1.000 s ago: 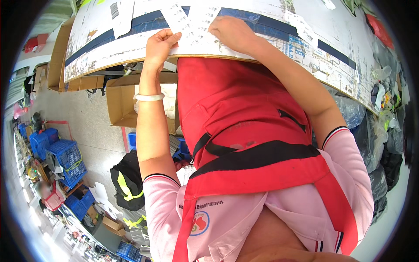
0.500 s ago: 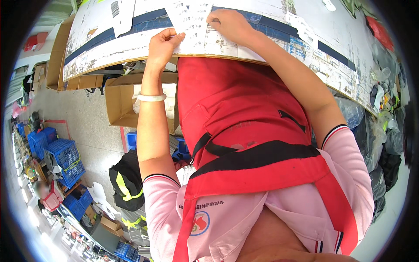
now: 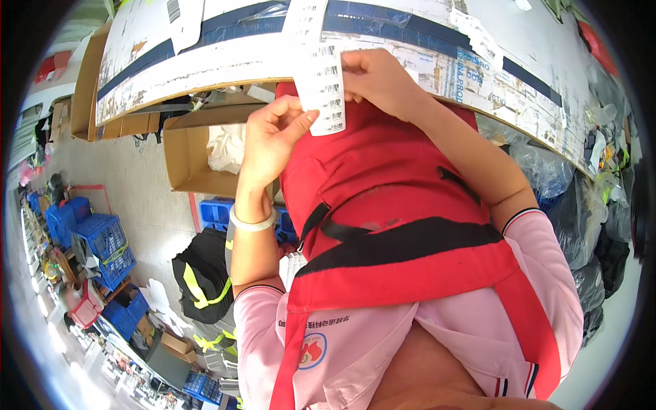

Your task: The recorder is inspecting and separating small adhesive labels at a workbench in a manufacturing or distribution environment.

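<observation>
A white strip of barcode labels (image 3: 321,92) runs from the table toward me, its near end hanging past the table's edge in front of my red apron (image 3: 389,178). Thumb and fingers of my left hand (image 3: 273,140) pinch the lower left edge of the strip. My right hand (image 3: 383,82) is closed at the strip's right edge, higher up; its fingertips are partly hidden, and the strip's edge lies at them. The far part of the strip rests on the table.
The table top is covered with worn white cardboard (image 3: 239,56) with blue tape. Below its edge stands an open carton (image 3: 188,160) with white items inside. Black clothing with yellow bands (image 3: 201,273) and blue crates (image 3: 102,249) are at left. Clear plastic bags (image 3: 574,219) lie at right.
Both hands have come nearer to me, drawing the end of the label strip off the table and past its edge. The left hand has turned and still pinches the strip.
</observation>
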A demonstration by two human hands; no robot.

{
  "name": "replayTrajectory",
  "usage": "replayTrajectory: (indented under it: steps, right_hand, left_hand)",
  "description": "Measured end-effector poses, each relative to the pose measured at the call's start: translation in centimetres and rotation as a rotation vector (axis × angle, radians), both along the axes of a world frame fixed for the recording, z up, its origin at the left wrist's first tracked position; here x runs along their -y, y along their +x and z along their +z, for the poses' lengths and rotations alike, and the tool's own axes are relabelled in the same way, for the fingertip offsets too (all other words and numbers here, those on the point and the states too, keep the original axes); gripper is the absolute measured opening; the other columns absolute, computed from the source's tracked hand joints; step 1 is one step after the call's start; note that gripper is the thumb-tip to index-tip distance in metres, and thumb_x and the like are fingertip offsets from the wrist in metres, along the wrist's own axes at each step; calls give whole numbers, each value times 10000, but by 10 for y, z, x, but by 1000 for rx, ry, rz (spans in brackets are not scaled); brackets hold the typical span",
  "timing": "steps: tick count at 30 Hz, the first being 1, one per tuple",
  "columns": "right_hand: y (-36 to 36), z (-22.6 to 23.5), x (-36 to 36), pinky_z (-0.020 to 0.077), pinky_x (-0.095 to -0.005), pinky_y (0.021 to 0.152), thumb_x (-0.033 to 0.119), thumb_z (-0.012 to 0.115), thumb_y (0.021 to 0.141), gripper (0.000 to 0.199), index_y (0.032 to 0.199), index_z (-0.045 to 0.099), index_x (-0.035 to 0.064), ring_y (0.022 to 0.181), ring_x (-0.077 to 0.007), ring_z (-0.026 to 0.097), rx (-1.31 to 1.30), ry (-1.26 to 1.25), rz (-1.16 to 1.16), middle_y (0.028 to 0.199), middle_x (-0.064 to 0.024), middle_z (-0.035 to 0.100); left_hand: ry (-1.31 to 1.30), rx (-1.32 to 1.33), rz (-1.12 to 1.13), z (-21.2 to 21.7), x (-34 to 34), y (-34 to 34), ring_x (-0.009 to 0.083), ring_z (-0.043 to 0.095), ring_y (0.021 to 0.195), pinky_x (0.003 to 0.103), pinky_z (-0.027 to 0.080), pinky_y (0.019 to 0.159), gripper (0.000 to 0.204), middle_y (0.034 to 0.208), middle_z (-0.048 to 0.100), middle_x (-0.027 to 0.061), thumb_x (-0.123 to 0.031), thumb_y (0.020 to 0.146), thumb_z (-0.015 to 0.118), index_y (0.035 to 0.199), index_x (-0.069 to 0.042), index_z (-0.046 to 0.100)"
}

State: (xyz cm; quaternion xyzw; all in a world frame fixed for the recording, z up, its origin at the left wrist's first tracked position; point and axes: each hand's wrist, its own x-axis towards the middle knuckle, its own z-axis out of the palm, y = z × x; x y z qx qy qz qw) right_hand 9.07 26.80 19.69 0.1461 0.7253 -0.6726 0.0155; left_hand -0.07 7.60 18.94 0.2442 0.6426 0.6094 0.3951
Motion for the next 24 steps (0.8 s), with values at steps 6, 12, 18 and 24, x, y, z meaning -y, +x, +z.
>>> replayTrajectory:
  steps: [6,12,18,24]
  right_hand:
    - [35,-13,9,448,-192,576,242,555,938,255,876,628,6,606,-48,516,-61,-266,-162,699,6,582]
    - [55,-8,25,456,-204,567,173,634,881,177,926,647,2,645,-57,545,-66,-93,-66,718,-7,602]
    - [66,8,13,478,-204,616,148,597,906,155,956,630,5,654,-59,551,-57,-38,-160,784,-11,607]
    - [71,13,4,481,-200,614,143,587,910,155,961,634,5,653,-63,557,-55,22,-46,751,-12,599]
  left_hand:
    - [-73,90,-85,-25,10,13,52,568,729,193,459,680,90,816,653,16,-31,867,634,945,14,639]
    - [126,235,156,-11,-15,42,24,520,665,182,415,604,126,775,641,-8,-48,871,639,982,10,652]
    - [79,106,97,-12,-16,48,15,517,651,177,416,573,127,760,647,-12,-92,868,659,943,9,678]
    - [110,224,44,-9,-19,58,51,591,695,199,484,600,138,810,672,17,-88,862,662,964,3,672]
